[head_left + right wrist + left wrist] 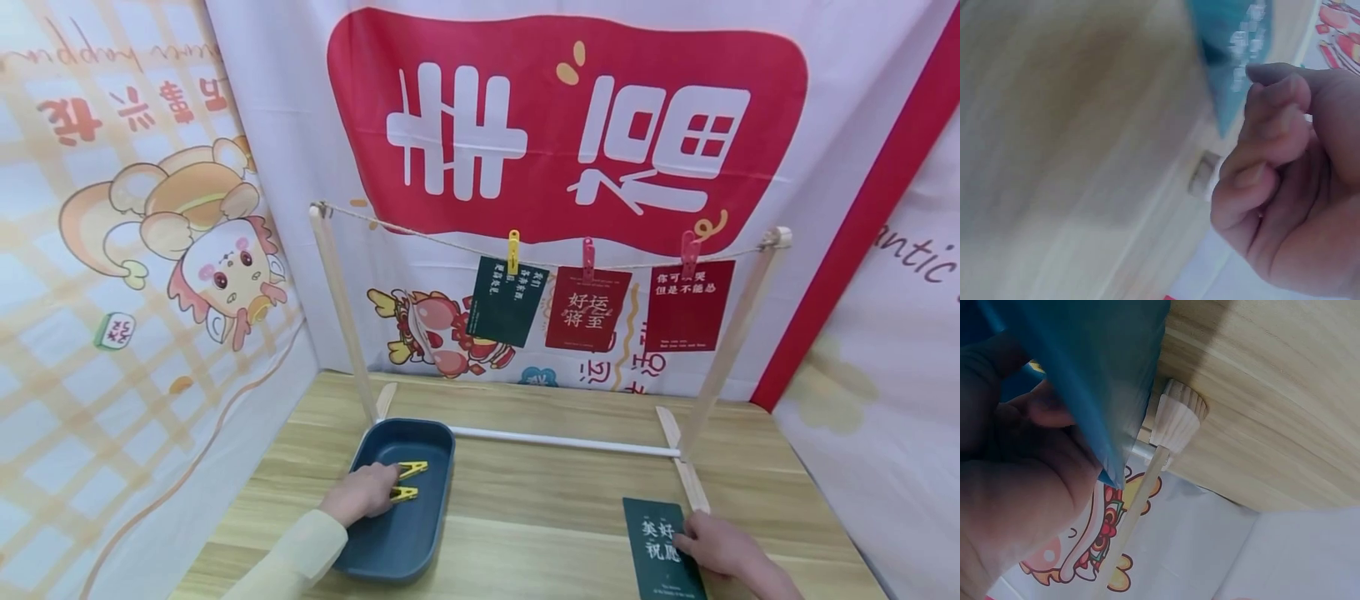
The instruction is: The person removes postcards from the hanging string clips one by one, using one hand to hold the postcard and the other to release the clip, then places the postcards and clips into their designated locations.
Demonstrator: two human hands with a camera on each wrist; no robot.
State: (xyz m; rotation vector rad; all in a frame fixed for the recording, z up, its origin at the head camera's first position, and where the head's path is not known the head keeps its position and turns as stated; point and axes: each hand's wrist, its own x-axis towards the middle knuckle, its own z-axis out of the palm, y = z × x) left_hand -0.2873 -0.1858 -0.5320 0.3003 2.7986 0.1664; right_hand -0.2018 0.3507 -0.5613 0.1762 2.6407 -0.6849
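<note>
Reaching into the dark blue tray point(386, 546) by the table's left edge, the left hand point(365, 492) has its fingertips at two yellow clothespins: the farther yellow clothespin point(414, 469) at the fingertips, the nearer yellow clothespin point(406, 494) just beside them. Whether these fingers are clamped on a clothespin or merely touching cannot be told, since the tray wall hides much of them in the left wrist view.

Toward the table's near right corner, the right hand point(720, 542) pinches the right side of a green printed card point(658, 571), its fingers together on it; whether the card touches the table point(540, 521) is unclear.

Farther back, a wooden rack point(345, 308) spans the far part of the table, with a white rod point(562, 442) low between its posts and a string point(420, 235) across its top. From the string hang a dark green card point(498, 312) under a yellow clip point(513, 250), a middle red card point(588, 329) under a pink clip point(588, 257), and a right-hand red card point(690, 321) under a red clip point(690, 248).
</note>
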